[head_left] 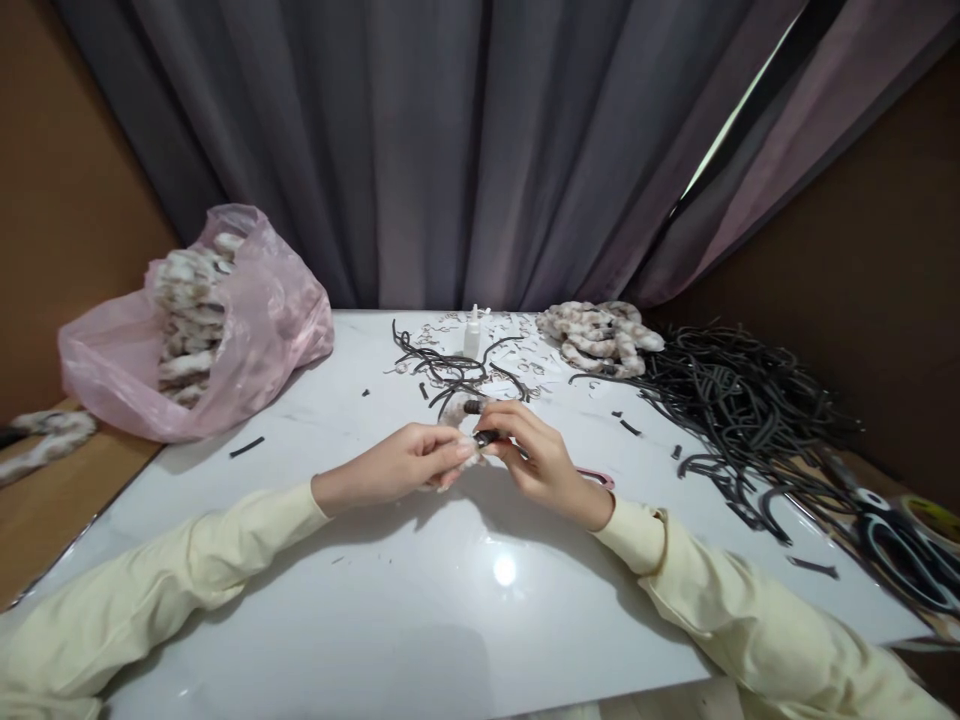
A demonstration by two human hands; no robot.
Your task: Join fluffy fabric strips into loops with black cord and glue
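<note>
My left hand [397,462] and my right hand [546,462] meet above the middle of the white table. Between them is a fluffy white-and-brown strip [454,410], partly hidden behind the fingers. My left thumb and fingers pinch one end of it. A dark, cord-like end piece [489,437] sits in the closed fingers of my right hand, pressed up against the left fingertips. Whether the two pieces are joined there, I cannot tell. Just above the right fingers, a second dark end [472,407] shows. Under my right wrist lies a pink-edged object [598,478], mostly covered.
A pink plastic bag [277,300] of fluffy strips stands at left. Black cords [739,400] pile up at right, beside more fluffy strips [600,335] and scissors [904,560]. A small white bottle [472,335] stands among loose cords and scraps. Grey curtains [420,150] hang behind.
</note>
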